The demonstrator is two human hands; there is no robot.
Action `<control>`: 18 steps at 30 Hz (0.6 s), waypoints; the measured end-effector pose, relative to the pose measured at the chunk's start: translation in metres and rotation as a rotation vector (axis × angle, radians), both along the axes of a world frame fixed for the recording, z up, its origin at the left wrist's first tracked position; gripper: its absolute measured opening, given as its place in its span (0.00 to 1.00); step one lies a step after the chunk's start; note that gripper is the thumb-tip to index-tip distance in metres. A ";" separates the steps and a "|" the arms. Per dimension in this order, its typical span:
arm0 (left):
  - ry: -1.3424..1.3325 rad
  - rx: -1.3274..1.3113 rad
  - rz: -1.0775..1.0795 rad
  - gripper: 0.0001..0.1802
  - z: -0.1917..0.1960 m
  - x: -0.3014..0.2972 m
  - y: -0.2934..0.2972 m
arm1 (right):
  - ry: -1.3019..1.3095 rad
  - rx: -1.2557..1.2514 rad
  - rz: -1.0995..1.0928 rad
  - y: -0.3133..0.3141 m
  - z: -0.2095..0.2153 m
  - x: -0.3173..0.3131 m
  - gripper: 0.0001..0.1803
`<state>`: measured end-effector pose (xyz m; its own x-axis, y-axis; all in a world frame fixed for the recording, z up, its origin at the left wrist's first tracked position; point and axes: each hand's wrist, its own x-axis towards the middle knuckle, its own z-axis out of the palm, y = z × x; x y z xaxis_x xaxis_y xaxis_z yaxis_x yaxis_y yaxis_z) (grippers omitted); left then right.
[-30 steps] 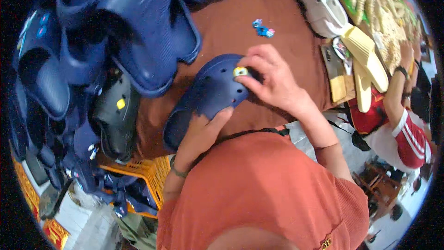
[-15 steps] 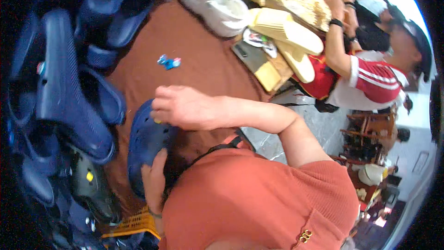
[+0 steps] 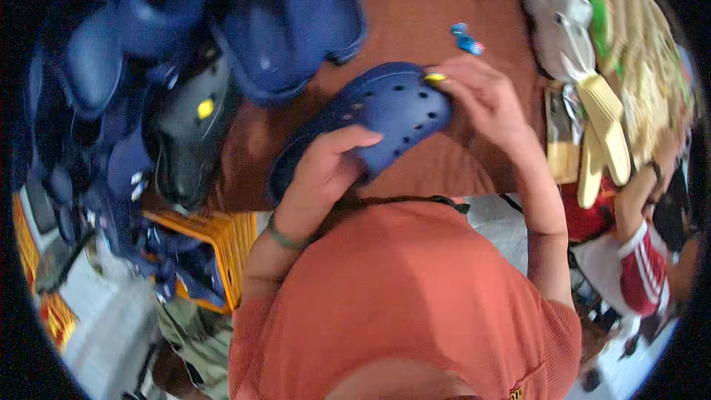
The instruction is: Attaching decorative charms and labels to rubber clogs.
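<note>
Head view, sole camera inspected. I found my left hand closed around the heel end of a navy clog, fingers wrapped over its rim, holding it above the brown cloth table. My right hand was at the toe end, fingertips pinched on a small yellow charm seated against the perforated upper; whether the charm was fully through a hole I could not tell. A small blue charm lay loose on the cloth just beyond the right hand. Stacked navy clogs and a black one with a yellow dot crowded the left. Cream sandals lay to the right, near another person's red-and-white sleeve. A yellow crate sat below the table edge.

Judgement: the left grip should brace the upper firmly from beneath while the right thumb presses the charm squarely into its hole, not at an angle.
</note>
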<state>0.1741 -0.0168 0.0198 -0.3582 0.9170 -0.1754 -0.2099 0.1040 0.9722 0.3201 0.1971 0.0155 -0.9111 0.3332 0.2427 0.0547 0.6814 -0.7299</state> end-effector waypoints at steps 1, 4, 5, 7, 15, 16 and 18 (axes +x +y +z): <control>-0.282 0.002 0.127 0.17 0.019 0.006 0.009 | -0.055 -0.162 -0.052 0.001 0.001 0.002 0.10; 0.299 0.019 -0.128 0.19 -0.007 -0.015 -0.003 | -0.031 -0.057 -0.097 -0.005 -0.002 0.001 0.11; 0.297 0.012 -0.110 0.19 -0.010 -0.017 -0.006 | -0.034 -0.061 -0.078 -0.011 0.000 -0.002 0.11; 0.209 0.085 -0.106 0.21 -0.011 -0.019 -0.007 | -0.051 0.039 -0.047 -0.021 0.008 -0.006 0.13; 0.196 0.021 -0.112 0.22 -0.001 -0.018 -0.004 | -0.196 0.777 0.184 -0.028 0.029 -0.012 0.22; 0.170 -0.017 -0.142 0.22 0.001 -0.018 -0.003 | -0.197 0.775 0.191 -0.028 0.032 -0.013 0.22; 0.255 -0.005 -0.173 0.19 -0.007 -0.022 -0.004 | -0.256 0.856 0.332 -0.029 0.039 -0.016 0.23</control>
